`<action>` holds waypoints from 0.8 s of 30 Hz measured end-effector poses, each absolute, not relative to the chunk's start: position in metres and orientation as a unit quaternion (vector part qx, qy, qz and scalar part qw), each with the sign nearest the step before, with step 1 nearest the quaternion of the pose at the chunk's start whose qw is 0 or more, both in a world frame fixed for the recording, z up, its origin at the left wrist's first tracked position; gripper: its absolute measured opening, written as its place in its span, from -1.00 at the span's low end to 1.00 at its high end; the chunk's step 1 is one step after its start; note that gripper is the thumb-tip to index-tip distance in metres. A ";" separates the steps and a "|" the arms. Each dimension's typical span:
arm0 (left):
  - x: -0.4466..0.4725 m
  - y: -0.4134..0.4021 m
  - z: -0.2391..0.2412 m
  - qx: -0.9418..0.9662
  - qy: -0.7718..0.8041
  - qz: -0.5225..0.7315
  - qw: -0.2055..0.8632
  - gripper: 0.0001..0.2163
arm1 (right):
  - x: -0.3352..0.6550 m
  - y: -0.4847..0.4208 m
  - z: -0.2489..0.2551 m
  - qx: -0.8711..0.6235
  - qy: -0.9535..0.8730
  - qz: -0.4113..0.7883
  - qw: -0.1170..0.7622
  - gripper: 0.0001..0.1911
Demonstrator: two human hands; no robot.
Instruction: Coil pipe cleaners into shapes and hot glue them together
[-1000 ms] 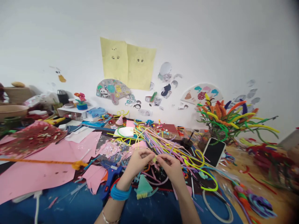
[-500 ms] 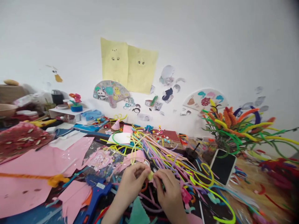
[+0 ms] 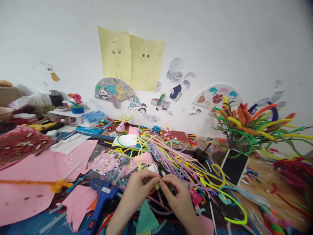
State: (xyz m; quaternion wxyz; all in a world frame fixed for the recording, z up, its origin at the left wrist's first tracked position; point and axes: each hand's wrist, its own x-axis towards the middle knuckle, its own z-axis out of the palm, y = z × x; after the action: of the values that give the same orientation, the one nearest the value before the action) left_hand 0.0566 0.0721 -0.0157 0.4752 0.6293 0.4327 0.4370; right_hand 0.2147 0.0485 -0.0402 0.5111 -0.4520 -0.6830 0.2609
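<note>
My left hand (image 3: pixel 142 186) and my right hand (image 3: pixel 174 189) meet at the fingertips in the middle of the table. Between them they pinch a small pale yellow piece (image 3: pixel 157 186), mostly hidden by the fingers; its kind is unclear. Just behind the fingertips a small white pointed thing (image 3: pixel 153 168) shows. Below my hands lies a teal fuzzy triangle (image 3: pixel 147 218) with a yellow end. Left of my left wrist rests a blue glue gun (image 3: pixel 102 199). A large heap of pipe cleaners (image 3: pixel 168 151), mainly purple, pink and yellow, spreads behind my hands.
Pink sheets (image 3: pixel 26 186) cover the left side. A phone (image 3: pixel 234 167) lies at right, near a bunch of pipe-cleaner flowers (image 3: pixel 246 124). A dark cup with a straw (image 3: pixel 201 153) stands behind the heap. A white box (image 3: pixel 66 118) stands back left against the wall (image 3: pixel 195 26).
The view has shifted slightly. My fingertips have come closer together, covering more of the yellow piece, and the white pointed thing behind them now shows more.
</note>
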 end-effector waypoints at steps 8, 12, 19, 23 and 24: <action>0.058 0.069 -0.017 0.593 0.399 0.439 0.545 -0.83 | 0.217 0.049 -0.038 -0.432 -0.600 0.348 0.576 -0.80; 0.058 0.068 -0.016 0.588 0.396 0.436 0.555 -0.86 | 0.219 0.050 -0.037 -0.421 -0.575 0.377 0.592 -0.86; 0.060 0.066 -0.013 0.600 0.413 0.441 0.525 -0.87 | 0.220 0.051 -0.040 -0.419 -0.495 0.481 0.590 -0.87; 0.061 0.066 -0.013 0.602 0.394 0.432 0.544 -0.87 | 0.222 0.053 -0.044 -0.382 -0.474 0.509 0.608 -0.87; 0.062 0.066 -0.013 0.595 0.391 0.429 0.556 -0.87 | 0.223 0.053 -0.045 -0.370 -0.470 0.521 0.609 -0.86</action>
State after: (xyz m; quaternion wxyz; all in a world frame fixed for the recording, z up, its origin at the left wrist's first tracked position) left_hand 0.0618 0.0655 -0.0133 0.5562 0.5947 0.3914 0.4288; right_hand 0.2227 0.0534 -0.0449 0.6088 -0.3705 -0.4697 0.5210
